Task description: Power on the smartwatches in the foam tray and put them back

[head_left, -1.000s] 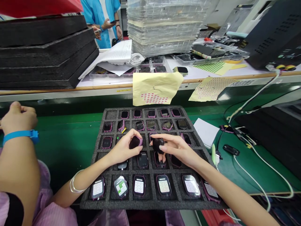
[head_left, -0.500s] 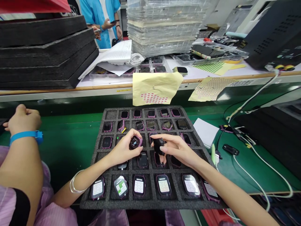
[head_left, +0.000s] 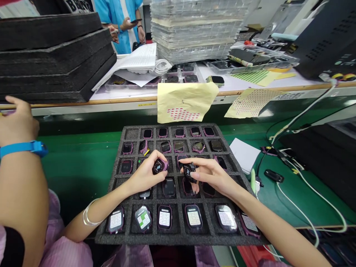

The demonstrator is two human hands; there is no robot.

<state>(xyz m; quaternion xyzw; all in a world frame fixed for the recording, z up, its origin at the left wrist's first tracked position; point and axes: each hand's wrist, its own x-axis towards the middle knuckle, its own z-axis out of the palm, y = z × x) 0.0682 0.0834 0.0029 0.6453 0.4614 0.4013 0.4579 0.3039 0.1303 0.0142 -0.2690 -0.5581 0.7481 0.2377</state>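
My left hand (head_left: 147, 173) pinches a purple-cased smartwatch (head_left: 159, 166) with a lit dial on its dark screen. To its right, my right hand (head_left: 213, 174) grips a dark smartwatch (head_left: 189, 171) between thumb and fingers, its face lit too. Both are held apart, just above a grey foam tray (head_left: 178, 239) with square compartments. Purple-framed watch bodies without straps lie in most compartments. In the front row their screens glow, such as the watch showing a white grid (head_left: 164, 218). Those farther back have dark screens. My hands and forearms hide some middle compartments.
At left is another person's arm with a blue wristband (head_left: 23, 148). Black foam trays (head_left: 52, 63) and clear plastic trays (head_left: 194, 33) are stacked on the shelf behind. Yellow sticker sheets (head_left: 186, 102) hang from its edge. White cables (head_left: 300, 207) and a small black device (head_left: 274, 175) lie at right.
The dark watch in my right hand has turned so its lit face now shows. My left hand has barely moved. The other person's arm at left has reached farther up toward the shelf.
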